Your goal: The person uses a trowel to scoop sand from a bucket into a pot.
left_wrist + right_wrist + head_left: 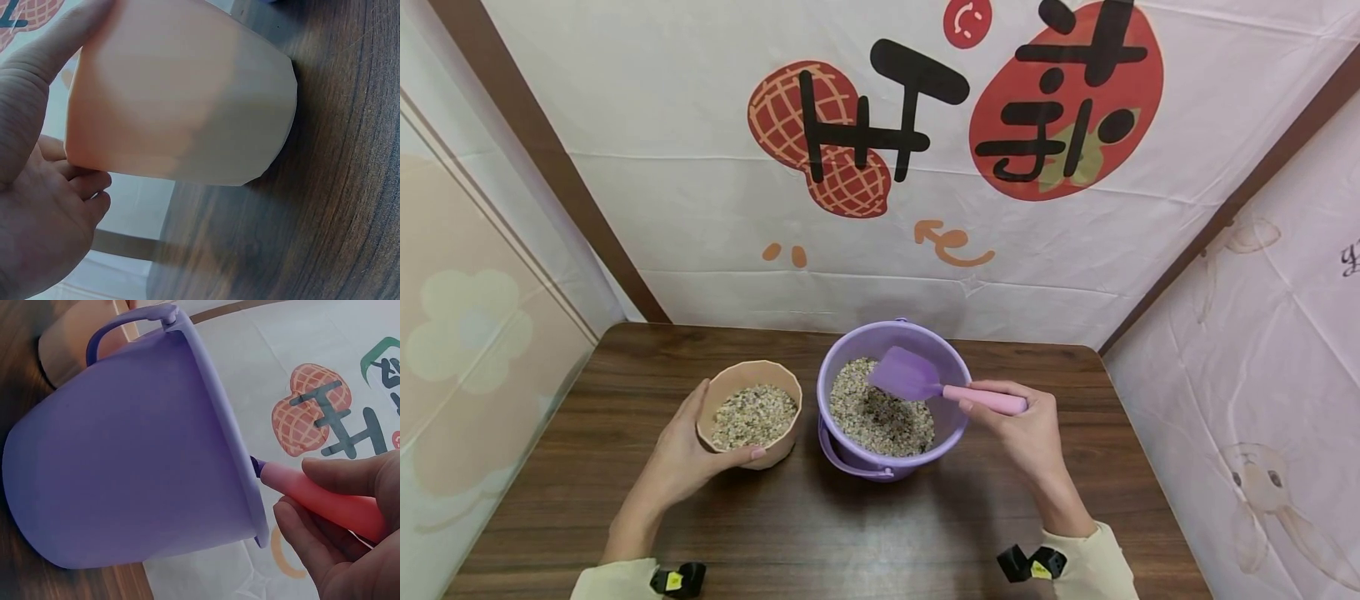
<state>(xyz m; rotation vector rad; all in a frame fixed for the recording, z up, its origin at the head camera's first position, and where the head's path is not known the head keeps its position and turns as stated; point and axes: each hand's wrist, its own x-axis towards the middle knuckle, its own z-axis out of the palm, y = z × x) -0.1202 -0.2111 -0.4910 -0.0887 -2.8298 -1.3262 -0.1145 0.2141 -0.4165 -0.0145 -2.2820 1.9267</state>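
Observation:
My left hand [681, 454] grips a peach-coloured faceted pot [784, 448] by its rim, thumb on the near side and fingers around the left. Gravel [755, 416] lies inside it. In the left wrist view the pot [181, 94] stands on the wooden table. To its right is a purple bucket [951, 358] holding more of the same gravel [880, 417]. My right hand [1022, 425] holds a toy shovel by its pink handle [985, 399]. The shovel's purple blade [906, 375] is over the gravel in the bucket. In the right wrist view, the bucket [137, 456] hides the blade.
The brown wooden table [737, 533] has rounded far corners. The bucket's handle [842, 460] hangs down on its near left side. A white printed curtain [700, 225] stands behind the table, with more printed cloth at the left and right.

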